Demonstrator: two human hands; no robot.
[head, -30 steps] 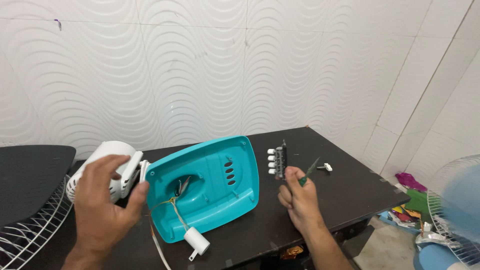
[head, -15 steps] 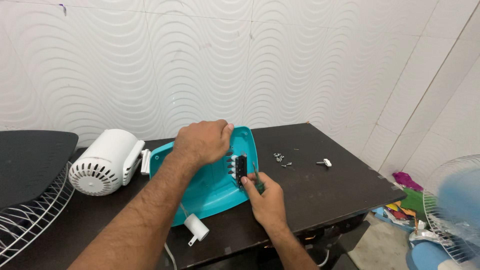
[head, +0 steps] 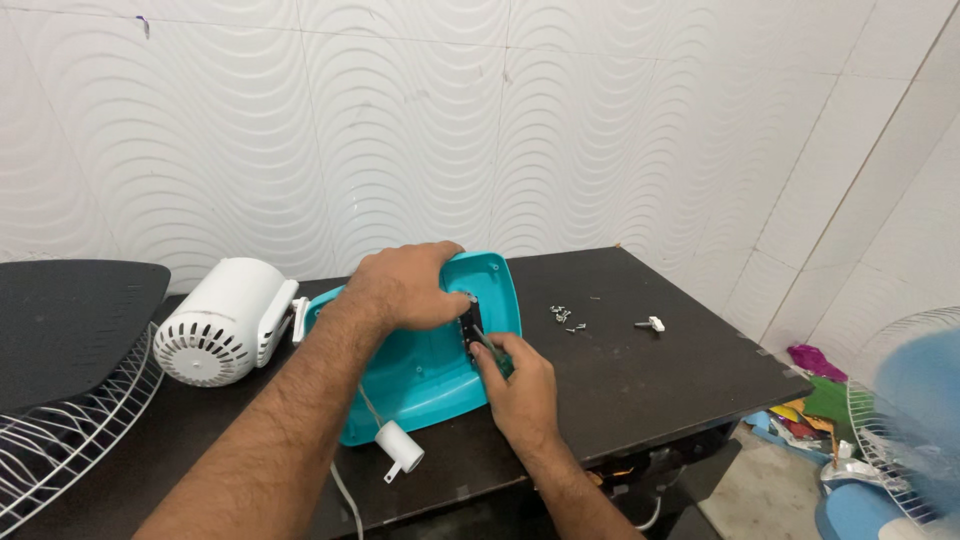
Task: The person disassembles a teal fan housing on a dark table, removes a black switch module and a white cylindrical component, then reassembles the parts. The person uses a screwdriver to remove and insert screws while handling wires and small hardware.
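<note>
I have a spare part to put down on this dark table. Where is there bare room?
Free: the far right of the table, beyond the screws and small white piece. Crowded: the left, where the white motor, turquoise housing and both hands, left and right, sit.
</note>
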